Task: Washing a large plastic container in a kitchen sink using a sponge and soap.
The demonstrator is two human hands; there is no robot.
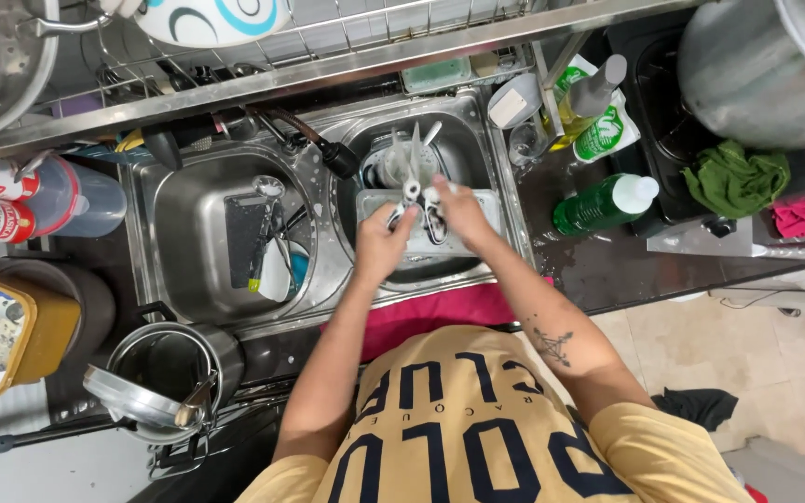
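Utensil (414,172), perhaps tongs, behind fingers (401,224)

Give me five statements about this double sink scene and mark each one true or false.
1. Both hands, the left hand and the right hand, are over the right sink basin. True.
2. The hands are handling cutlery. True.
3. The green bottle stands upright on the counter. False: it lies on its side.
4. A green cloth lies right of the sinks. True.
5. The left sink basin is where the hands work. False: no hand is over it; both are at the right one.
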